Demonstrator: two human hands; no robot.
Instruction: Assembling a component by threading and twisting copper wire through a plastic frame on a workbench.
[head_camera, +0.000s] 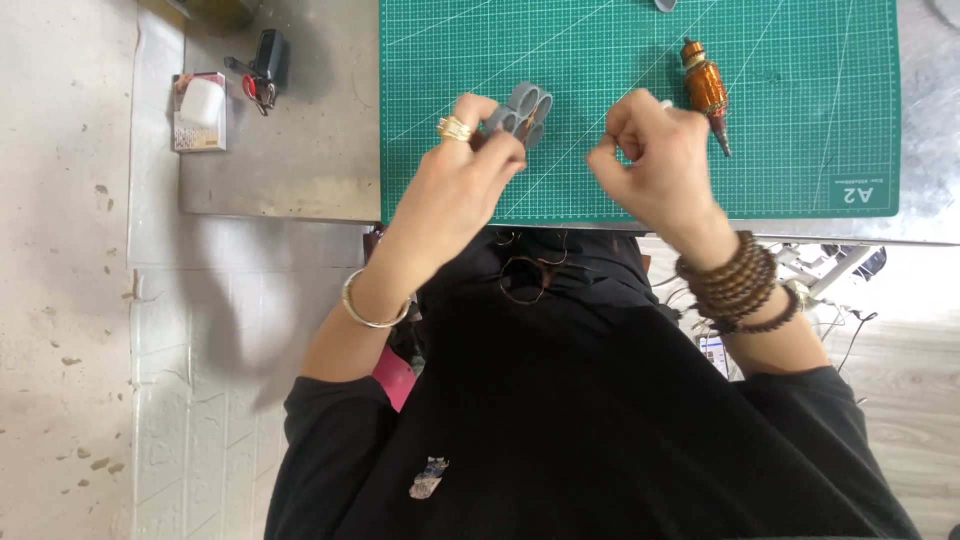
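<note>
Left hand (462, 165) grip pinched on grey plastic piece (524, 112), held just above green cutting mat (800, 60). Right hand (655, 160) clenched, fingers curled in; contents hidden, can't tell what it grips. Orange wire spool (705, 88) lying on mat, just beside right hand. Mat sits on grey bench (300, 150); small box (198, 112) well left.

Black long-sleeved top, gold ring and thin bangle on left hand (462, 180), stacked brown bead bracelets on right wrist

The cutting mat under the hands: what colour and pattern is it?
The cutting mat is green with a fine white grid and diagonal lines, seen in the head view.
</note>
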